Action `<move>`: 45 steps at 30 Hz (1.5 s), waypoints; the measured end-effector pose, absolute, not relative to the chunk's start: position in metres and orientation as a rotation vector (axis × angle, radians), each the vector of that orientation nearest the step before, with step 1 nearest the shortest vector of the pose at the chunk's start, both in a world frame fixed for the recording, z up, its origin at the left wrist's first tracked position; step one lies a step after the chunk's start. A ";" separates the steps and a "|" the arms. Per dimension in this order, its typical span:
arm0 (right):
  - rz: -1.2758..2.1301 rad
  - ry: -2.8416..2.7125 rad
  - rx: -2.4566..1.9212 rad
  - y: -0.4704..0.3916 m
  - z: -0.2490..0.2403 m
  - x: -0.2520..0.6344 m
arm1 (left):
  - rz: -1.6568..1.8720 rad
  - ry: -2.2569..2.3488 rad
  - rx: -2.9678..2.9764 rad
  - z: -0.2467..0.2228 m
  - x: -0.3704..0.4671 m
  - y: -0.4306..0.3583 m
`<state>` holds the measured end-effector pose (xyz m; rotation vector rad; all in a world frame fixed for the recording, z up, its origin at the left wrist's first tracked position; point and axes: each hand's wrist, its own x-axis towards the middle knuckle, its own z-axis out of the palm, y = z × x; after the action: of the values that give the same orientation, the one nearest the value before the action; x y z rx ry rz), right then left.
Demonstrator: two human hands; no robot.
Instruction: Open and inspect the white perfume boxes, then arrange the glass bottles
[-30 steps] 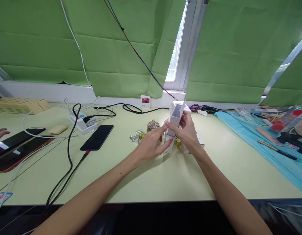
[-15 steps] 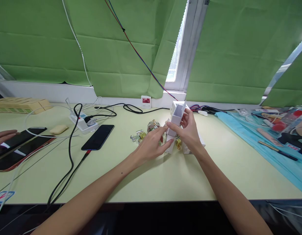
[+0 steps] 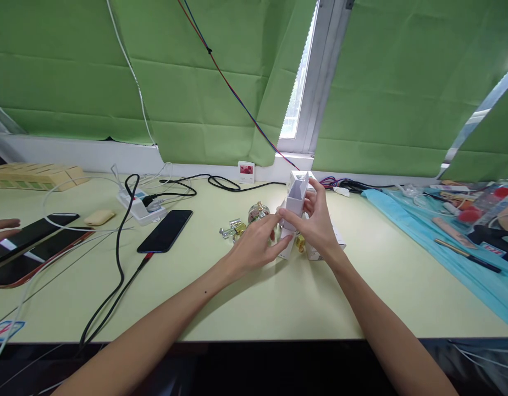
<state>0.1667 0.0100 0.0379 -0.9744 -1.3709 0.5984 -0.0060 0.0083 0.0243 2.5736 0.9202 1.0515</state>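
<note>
A small white box [image 3: 296, 204] with its top end open is held upright, slightly tilted, over the table. My right hand [image 3: 315, 220] grips it from the right, thumb across the near side. Against its lower left side are the fingers of my left hand [image 3: 256, 242], thumb and fingertips closed in on the box. More white boxes stand behind and beside it, one [image 3: 315, 255] under my right wrist. A gold piece [image 3: 301, 243] lies between the boxes. Left of the boxes are a round glass-and-gold item [image 3: 259, 211] and small clear and gold pieces [image 3: 234, 228].
A black phone [image 3: 165, 231] on a cable lies left of my hands, near a white power strip [image 3: 142, 207]. Another person's hand [image 3: 2, 231] is by two devices at the far left. Blue sheeting [image 3: 439, 242] with tools and bottles covers the right side.
The open box has turned slightly more upright in my hands. At the far left, the other person's hand has drawn back a little to the left.
</note>
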 end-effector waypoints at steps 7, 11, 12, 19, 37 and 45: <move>0.616 -1.409 -0.950 0.008 0.041 0.168 | 1.038 0.914 2.563 0.025 -0.006 0.008; 0.610 -1.445 -0.948 0.007 0.042 0.169 | 1.025 0.925 2.547 0.024 -0.005 0.008; 0.605 -1.454 -0.949 0.007 0.042 0.170 | 1.027 0.924 2.546 0.024 -0.005 0.008; 0.544 -1.520 -0.954 0.007 0.042 0.170 | 1.041 0.926 2.545 0.024 -0.005 0.008; 0.409 -1.486 -1.018 0.007 0.039 0.167 | 1.034 0.958 2.538 0.023 -0.005 0.008; 0.412 -1.455 -1.015 0.010 0.037 0.167 | 1.053 0.926 2.536 0.021 -0.005 0.009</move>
<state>0.1668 0.0101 0.0367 -1.0150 -1.4550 0.4115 -0.0048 0.0085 0.0210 2.5360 0.9264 1.0527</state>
